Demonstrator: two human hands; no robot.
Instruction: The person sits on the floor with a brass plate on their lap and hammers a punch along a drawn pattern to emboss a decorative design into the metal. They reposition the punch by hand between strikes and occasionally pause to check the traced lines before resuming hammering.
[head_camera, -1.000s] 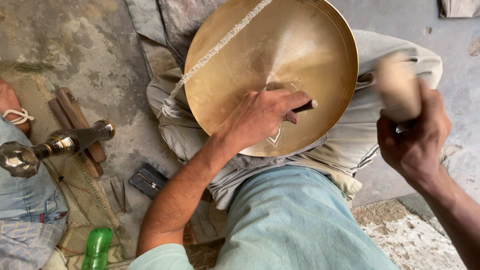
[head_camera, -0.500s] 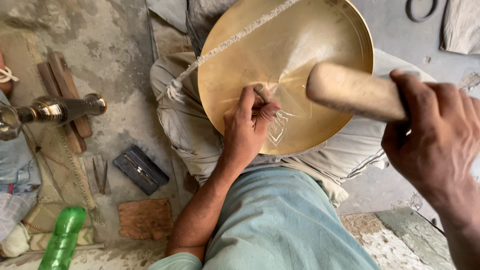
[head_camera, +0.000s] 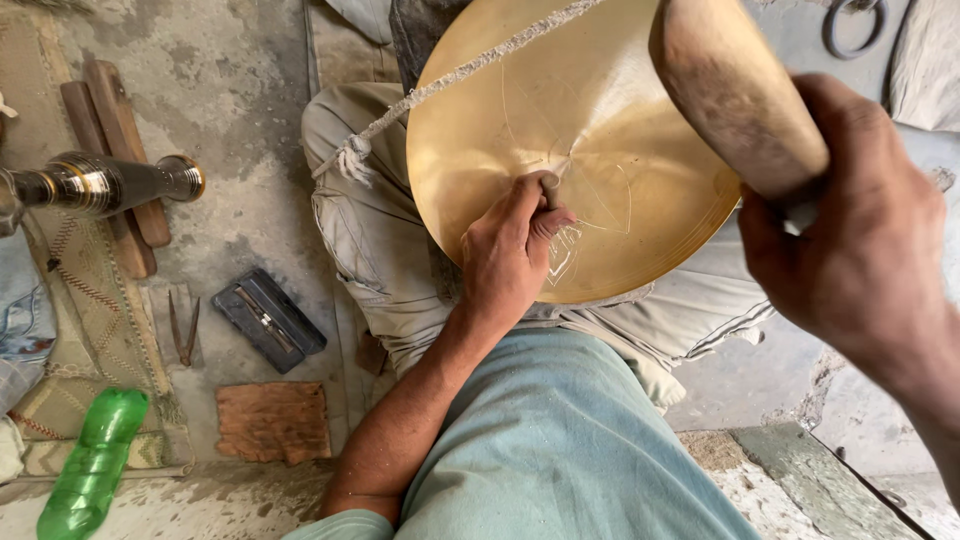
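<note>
From my remote seat, the right hand (head_camera: 860, 260) has swung its thick, worn wooden mallet (head_camera: 735, 95) up to one o'clock, closer than half a second ago, so a blow looks near. The left hand (head_camera: 510, 255) stays pinched around a thin metal chisel (head_camera: 549, 186), tip on the round, smooth brass plate (head_camera: 520, 120) resting on my lap at twelve o'clock, with fine scratched lines beside the fingers.

A smooth, satin-bright brass disc (head_camera: 590, 150) is seen, scratched with fine engraved lines. A worn, matt wooden mallet (head_camera: 735, 95) is gripped above it. Frayed, rough rope (head_camera: 470, 70) is laid across the metal. Glossy green plastic is shown by the bottle (head_camera: 90, 465); the concrete floor (head_camera: 240, 120) is rough and stained.
</note>
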